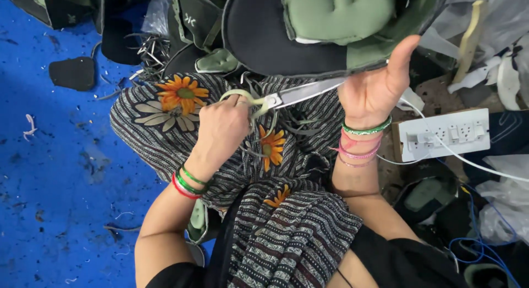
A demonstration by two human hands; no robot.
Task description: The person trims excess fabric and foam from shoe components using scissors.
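Over the lap, above a striped skirt (286,222) printed with orange flowers, both hands work at a padded piece. The left hand (223,128) sits near the middle of the view, its fingers curled tight through the pale loops of a pair of scissors (275,99); this grip is fully closed on the handles, and the steel blades run toward two o'clock, reaching the lower edge of the black and green padded piece (308,29). How far apart the blades stand cannot be told, as they merge into one bright strip. The right hand (372,89), at three o'clock from the scissors, holds that padded piece from below, palm facing the camera, thumb raised along the piece's edge and the other fingers hidden behind it; its grip is closed on the fabric. The piece fills the twelve o'clock part of the view, black foam with a quilted green pad on it.

Green and red bangles ring the left wrist, green and pink ones the right. A white power strip (443,135) lies at three o'clock with a white cable across it. The blue floor (60,172), speckled with trimmings, spreads at nine o'clock, and a small black foam scrap (73,73) lies at ten o'clock.
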